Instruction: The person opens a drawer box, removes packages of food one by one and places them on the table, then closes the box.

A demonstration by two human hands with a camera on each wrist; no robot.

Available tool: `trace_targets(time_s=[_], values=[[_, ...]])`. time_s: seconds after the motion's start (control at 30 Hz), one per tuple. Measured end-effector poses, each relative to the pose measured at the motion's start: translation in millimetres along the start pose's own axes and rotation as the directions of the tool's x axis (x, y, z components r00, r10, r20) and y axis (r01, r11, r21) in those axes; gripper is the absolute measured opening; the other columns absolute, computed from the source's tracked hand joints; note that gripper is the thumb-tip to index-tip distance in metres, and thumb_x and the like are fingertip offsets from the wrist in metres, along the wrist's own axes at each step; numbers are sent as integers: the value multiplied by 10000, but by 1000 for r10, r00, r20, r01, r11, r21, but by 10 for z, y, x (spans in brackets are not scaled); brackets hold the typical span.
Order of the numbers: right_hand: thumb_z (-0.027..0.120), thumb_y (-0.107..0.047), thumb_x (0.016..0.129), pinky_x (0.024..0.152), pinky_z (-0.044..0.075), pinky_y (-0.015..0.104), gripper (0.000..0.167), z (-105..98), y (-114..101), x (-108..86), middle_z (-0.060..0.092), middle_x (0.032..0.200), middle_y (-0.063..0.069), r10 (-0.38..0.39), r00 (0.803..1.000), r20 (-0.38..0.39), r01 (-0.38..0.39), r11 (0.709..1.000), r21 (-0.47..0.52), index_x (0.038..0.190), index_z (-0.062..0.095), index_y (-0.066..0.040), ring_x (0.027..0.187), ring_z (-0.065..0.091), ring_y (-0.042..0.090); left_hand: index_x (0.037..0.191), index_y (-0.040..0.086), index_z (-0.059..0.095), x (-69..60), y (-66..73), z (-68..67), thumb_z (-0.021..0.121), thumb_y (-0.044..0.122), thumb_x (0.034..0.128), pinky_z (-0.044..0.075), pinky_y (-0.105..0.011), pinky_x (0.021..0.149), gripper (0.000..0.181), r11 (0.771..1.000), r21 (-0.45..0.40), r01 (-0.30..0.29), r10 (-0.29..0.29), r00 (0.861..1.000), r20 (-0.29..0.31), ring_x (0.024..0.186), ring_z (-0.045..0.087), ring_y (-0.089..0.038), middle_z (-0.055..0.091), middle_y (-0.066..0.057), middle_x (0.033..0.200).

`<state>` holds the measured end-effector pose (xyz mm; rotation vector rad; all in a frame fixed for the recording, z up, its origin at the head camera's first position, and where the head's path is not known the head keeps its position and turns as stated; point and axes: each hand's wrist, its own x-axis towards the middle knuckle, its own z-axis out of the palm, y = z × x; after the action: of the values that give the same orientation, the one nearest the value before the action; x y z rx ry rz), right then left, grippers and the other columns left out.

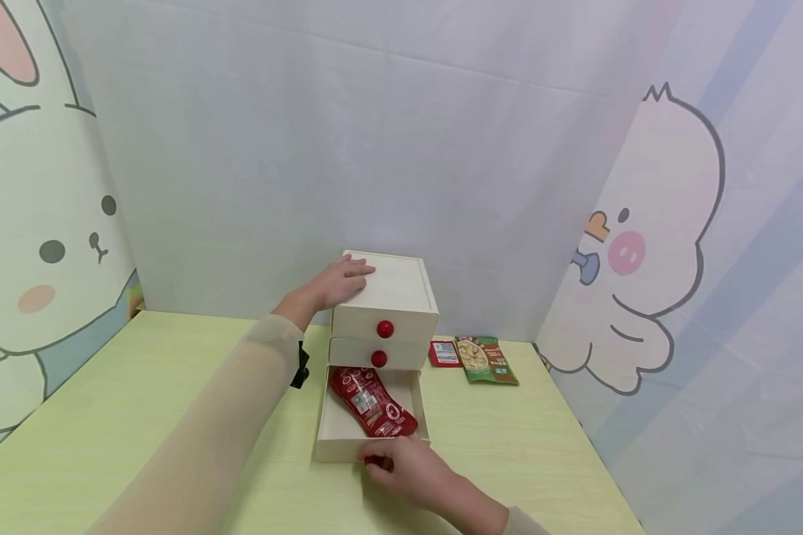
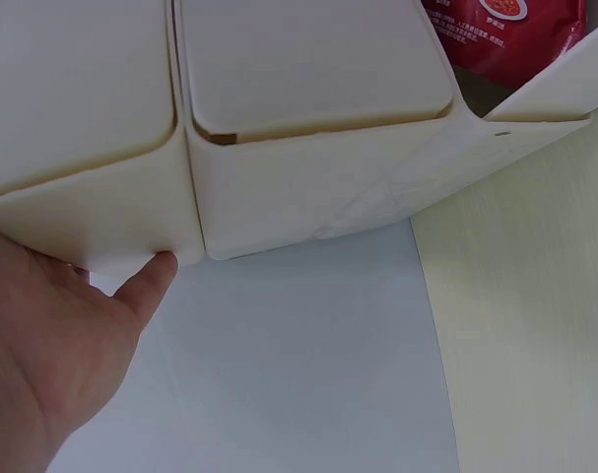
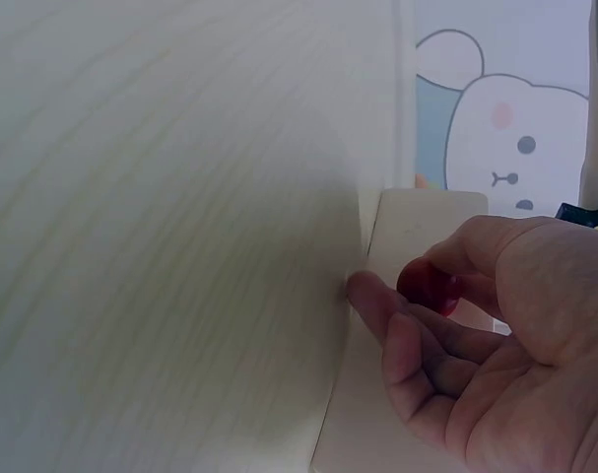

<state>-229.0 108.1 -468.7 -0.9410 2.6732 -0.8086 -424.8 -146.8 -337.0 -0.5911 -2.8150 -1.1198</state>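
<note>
A small white chest of drawers (image 1: 396, 282) stands on the table, its bottom drawer (image 1: 332, 427) pulled out toward me. Inside that drawer lies a dark red packet (image 1: 375, 405) with printing on it. My left hand (image 1: 340, 282) rests on the chest's top at the left edge, fingers extended. At the drawer's front, my right hand (image 1: 411, 469) pinches a red knob (image 3: 429, 288) between thumb and fingers. The two upper drawers are closed, with a red knob (image 1: 384, 328) on the top one and another red knob (image 1: 378, 359) on the middle one.
Right of the chest, a green and brown food packet (image 1: 487, 362) lies on the pale yellow-green table (image 1: 535, 446). Beside it is a small red packet (image 1: 445, 354) with a white label. A pale curtain (image 1: 308, 148) hangs behind, with cartoon animals at both sides.
</note>
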Motion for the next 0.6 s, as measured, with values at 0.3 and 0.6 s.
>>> trace_targets(time_s=[0.3, 0.6], values=[[782, -147, 1009, 672, 520, 144, 193, 8, -15, -32, 719, 930, -200, 10, 1000, 8, -10, 1000, 10, 1166, 849, -236, 740, 550, -64, 1663, 137, 495, -19, 10, -2, 375, 319, 1108, 35, -616, 1395, 597, 1000, 13, -6, 6, 1000, 2, 1739, 34, -358, 292, -103, 1823], [783, -148, 1006, 672, 526, 142, 199, 3, -39, -76, 730, 945, -204, -11, 1000, 5, 11, 1000, 8, 1172, 852, -236, 743, 558, -74, 1667, 141, 491, -36, 36, -18, 377, 313, 1118, 27, -623, 1392, 586, 1000, 9, 1, -1, 1000, 3, 1740, 26, -352, 284, -97, 1826]])
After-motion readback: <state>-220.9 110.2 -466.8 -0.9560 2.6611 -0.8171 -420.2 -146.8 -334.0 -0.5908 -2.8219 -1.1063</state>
